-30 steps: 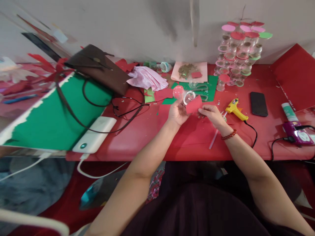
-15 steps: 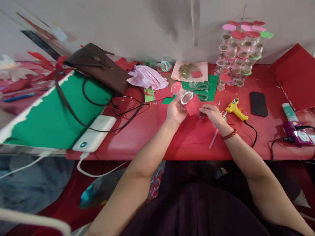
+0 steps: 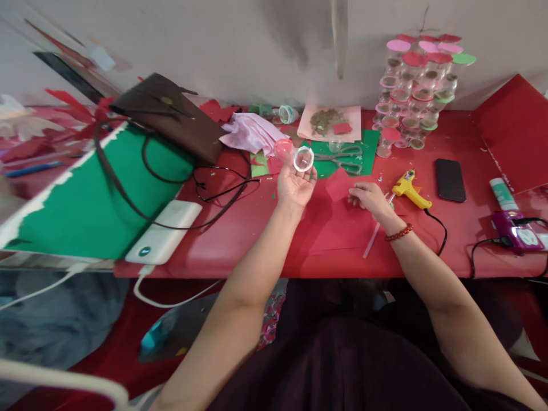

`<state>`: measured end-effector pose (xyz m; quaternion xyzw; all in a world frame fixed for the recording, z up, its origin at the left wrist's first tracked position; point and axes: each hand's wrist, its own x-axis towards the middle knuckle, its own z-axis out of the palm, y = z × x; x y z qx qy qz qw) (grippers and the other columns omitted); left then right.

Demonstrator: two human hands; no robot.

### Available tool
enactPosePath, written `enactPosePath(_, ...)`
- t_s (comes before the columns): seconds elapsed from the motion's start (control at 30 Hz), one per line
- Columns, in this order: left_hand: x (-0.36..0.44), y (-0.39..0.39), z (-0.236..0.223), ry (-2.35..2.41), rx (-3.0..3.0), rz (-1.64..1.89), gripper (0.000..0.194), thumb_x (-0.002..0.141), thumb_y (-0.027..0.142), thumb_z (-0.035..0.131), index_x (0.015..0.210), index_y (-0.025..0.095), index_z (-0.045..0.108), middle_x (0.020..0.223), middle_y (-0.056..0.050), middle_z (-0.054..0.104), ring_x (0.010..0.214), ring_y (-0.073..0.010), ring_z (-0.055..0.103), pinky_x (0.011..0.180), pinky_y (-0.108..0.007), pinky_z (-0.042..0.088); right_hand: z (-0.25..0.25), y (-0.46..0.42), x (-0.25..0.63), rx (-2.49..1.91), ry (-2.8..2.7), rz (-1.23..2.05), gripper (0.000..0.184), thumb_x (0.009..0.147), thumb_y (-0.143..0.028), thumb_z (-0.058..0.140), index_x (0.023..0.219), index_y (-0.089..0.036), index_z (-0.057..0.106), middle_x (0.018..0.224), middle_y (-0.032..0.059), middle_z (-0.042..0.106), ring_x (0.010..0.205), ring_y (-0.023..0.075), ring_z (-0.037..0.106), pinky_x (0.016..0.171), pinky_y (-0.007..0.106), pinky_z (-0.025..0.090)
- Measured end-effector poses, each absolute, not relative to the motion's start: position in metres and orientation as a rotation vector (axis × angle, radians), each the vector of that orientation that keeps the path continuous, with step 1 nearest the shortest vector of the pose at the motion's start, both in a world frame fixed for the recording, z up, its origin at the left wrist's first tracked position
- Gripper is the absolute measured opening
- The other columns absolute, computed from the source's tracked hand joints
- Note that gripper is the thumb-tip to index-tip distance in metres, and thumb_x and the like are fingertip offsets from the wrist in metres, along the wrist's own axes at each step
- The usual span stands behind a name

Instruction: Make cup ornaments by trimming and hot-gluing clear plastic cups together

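Left hand (image 3: 296, 185), grip cradling clear plastic white-rimmed cup (image 3: 303, 159), has shifted away from right hand (image 3: 369, 198), grip pinching flat red paper square (image 3: 338, 184); pieces now apart.

A red table (image 3: 231, 228) spreads out before a person, with red paper (image 3: 334, 228) lying flat below the right hand (image 3: 370, 198), a yellow glue gun (image 3: 413, 194) just to its right and a black phone (image 3: 450, 180) farther out. Eyeglasses (image 3: 202, 187) and, nearer the body, a white power bank (image 3: 165, 232) lie left of the left hand (image 3: 298, 185). Beyond both hands are green and pink sheets (image 3: 305, 130).
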<state>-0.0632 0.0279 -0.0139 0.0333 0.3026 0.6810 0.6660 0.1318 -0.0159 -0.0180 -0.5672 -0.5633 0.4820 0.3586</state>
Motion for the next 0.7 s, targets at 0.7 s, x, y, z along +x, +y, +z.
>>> enactPosePath(0.7, -0.029, -0.001, -0.003, 0.763, 0.236, 1.18, 0.026, 0.098, 0.024, 0.063, 0.121, 0.014, 0.071, 0.094, -0.008, 0.081, 0.093, -0.0181, 0.079, 0.1, -0.032, 0.061, -0.025, -0.015, 0.137, -1.404, -1.517, 0.488, 0.022, 0.095, -0.042, 0.061, 0.088, -0.021, 0.067, 0.08, 0.0018, 0.069, 0.065, 0.0136, 0.056, 0.067, 0.029, 0.046)
